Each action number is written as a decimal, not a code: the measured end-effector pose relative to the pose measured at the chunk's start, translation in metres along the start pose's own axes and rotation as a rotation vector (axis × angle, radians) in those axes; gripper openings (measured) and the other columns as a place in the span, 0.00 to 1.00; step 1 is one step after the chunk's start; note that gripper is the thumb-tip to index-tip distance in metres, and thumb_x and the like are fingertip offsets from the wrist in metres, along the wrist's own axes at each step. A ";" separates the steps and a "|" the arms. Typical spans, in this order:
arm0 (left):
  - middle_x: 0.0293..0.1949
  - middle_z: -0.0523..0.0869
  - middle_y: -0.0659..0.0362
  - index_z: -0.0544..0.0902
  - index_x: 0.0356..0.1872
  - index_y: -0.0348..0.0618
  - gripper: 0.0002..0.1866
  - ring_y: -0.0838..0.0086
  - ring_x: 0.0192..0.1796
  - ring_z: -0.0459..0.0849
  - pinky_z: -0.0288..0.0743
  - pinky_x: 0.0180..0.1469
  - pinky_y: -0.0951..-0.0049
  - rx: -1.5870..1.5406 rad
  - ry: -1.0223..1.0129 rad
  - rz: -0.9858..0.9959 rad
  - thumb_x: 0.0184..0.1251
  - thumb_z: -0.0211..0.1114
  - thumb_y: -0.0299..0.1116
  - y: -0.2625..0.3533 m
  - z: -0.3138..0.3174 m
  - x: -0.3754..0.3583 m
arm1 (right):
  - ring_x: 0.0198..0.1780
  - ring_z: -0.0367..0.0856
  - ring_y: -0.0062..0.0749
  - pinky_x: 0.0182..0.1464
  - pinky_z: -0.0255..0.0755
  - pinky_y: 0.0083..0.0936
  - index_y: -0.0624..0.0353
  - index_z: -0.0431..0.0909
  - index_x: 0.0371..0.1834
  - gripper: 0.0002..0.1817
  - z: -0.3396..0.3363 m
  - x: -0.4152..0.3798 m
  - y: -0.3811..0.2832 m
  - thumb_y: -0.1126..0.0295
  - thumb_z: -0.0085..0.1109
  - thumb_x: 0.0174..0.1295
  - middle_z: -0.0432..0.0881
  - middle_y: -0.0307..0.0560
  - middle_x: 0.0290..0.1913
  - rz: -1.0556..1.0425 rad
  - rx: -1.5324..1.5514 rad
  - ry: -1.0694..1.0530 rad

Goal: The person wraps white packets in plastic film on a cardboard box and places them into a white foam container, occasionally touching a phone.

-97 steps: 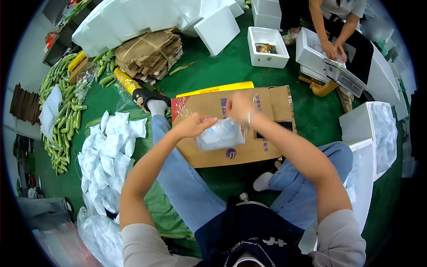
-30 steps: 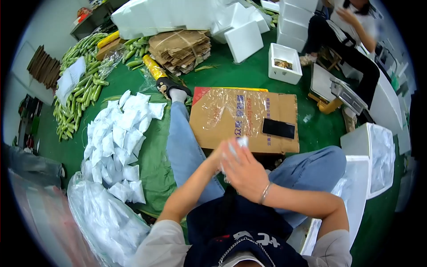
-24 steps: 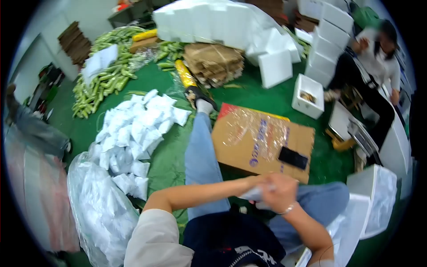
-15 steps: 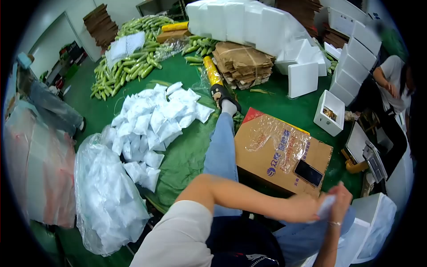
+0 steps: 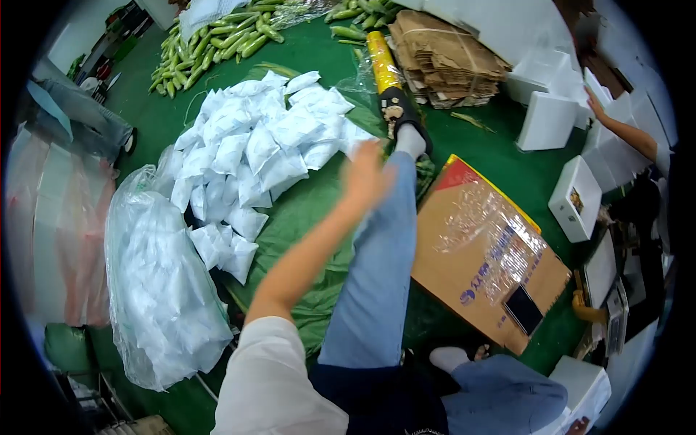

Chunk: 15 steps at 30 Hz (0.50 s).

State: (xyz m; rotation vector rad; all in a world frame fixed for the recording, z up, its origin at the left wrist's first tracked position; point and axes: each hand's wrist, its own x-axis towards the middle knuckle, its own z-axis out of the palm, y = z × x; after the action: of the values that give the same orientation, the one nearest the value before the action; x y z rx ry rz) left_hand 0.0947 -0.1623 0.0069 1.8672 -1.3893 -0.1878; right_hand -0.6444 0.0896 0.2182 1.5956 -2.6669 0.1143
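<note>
My left hand (image 5: 368,174) is stretched out over my lower leg, smeared by motion, close to the right edge of a heap of white pillow-shaped packets (image 5: 279,156). The heap rests on a green sheet (image 5: 308,239). At the lower right edge, only a small part of my right hand (image 5: 578,426) shows, beside a white foam box (image 5: 580,380); its fingers are mostly cut off. To the left of the heap sits a large clear plastic bag (image 5: 167,290) full of similar packets.
A cardboard box (image 5: 464,268) carries a phone (image 5: 523,310) right of my leg. Green vegetables (image 5: 217,43) and flattened cartons (image 5: 446,61) lie farther back. At right, another person's arm (image 5: 631,134) reaches past foam boxes (image 5: 575,199). Someone stands at left (image 5: 87,138).
My left hand has swung from beside my right hand at lower right to the packet heap. My right hand has dropped toward the bottom edge. The view has shifted; the other person's arm is raised.
</note>
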 end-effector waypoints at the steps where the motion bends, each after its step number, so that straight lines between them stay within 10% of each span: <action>1: 0.57 0.76 0.39 0.68 0.62 0.29 0.37 0.48 0.62 0.72 0.65 0.65 0.56 0.332 0.068 -0.057 0.57 0.68 0.46 -0.072 -0.010 0.018 | 0.35 0.81 0.42 0.44 0.75 0.37 0.63 0.83 0.38 0.11 0.012 0.013 -0.011 0.67 0.56 0.60 0.84 0.55 0.36 0.023 -0.008 0.056; 3: 0.67 0.66 0.37 0.59 0.69 0.29 0.48 0.45 0.69 0.63 0.56 0.70 0.53 0.829 -0.057 -0.476 0.58 0.63 0.58 -0.179 -0.044 0.047 | 0.42 0.80 0.39 0.48 0.73 0.33 0.64 0.78 0.47 0.14 0.054 0.068 -0.005 0.67 0.54 0.64 0.82 0.54 0.44 -0.006 0.107 0.080; 5: 0.66 0.66 0.35 0.55 0.69 0.25 0.58 0.46 0.68 0.65 0.57 0.70 0.53 0.607 0.159 -0.913 0.50 0.65 0.66 -0.245 -0.065 0.059 | 0.56 0.77 0.31 0.55 0.70 0.25 0.66 0.69 0.64 0.22 0.115 0.157 0.040 0.67 0.51 0.70 0.77 0.51 0.60 -0.105 0.362 -0.004; 9: 0.65 0.67 0.33 0.51 0.69 0.22 0.66 0.46 0.67 0.68 0.63 0.66 0.54 0.541 0.197 -1.299 0.40 0.69 0.68 -0.286 -0.068 0.072 | 0.38 0.74 0.26 0.44 0.69 0.23 0.66 0.76 0.46 0.09 0.112 0.117 -0.247 0.76 0.55 0.64 0.77 0.44 0.35 -0.377 0.385 -0.263; 13: 0.65 0.68 0.42 0.55 0.69 0.27 0.64 0.47 0.63 0.71 0.68 0.60 0.50 -0.037 0.034 -1.066 0.37 0.69 0.68 -0.402 -0.089 0.055 | 0.33 0.75 0.22 0.38 0.69 0.18 0.66 0.76 0.39 0.06 0.115 0.059 -0.357 0.79 0.55 0.59 0.79 0.44 0.31 -0.581 0.531 -0.415; 15: 0.66 0.68 0.48 0.58 0.70 0.38 0.54 0.51 0.63 0.73 0.69 0.59 0.48 -0.833 0.149 -0.958 0.47 0.66 0.63 -0.293 -0.110 0.015 | 0.32 0.78 0.20 0.37 0.73 0.17 0.63 0.76 0.43 0.11 0.133 0.045 -0.368 0.79 0.56 0.55 0.81 0.44 0.33 -0.588 0.655 -0.569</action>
State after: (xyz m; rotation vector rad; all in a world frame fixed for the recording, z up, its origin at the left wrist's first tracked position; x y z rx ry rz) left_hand 0.3788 -0.0933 -0.1067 1.5901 -0.1258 -0.9166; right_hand -0.3401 -0.1336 0.1056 2.9361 -2.4794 0.6546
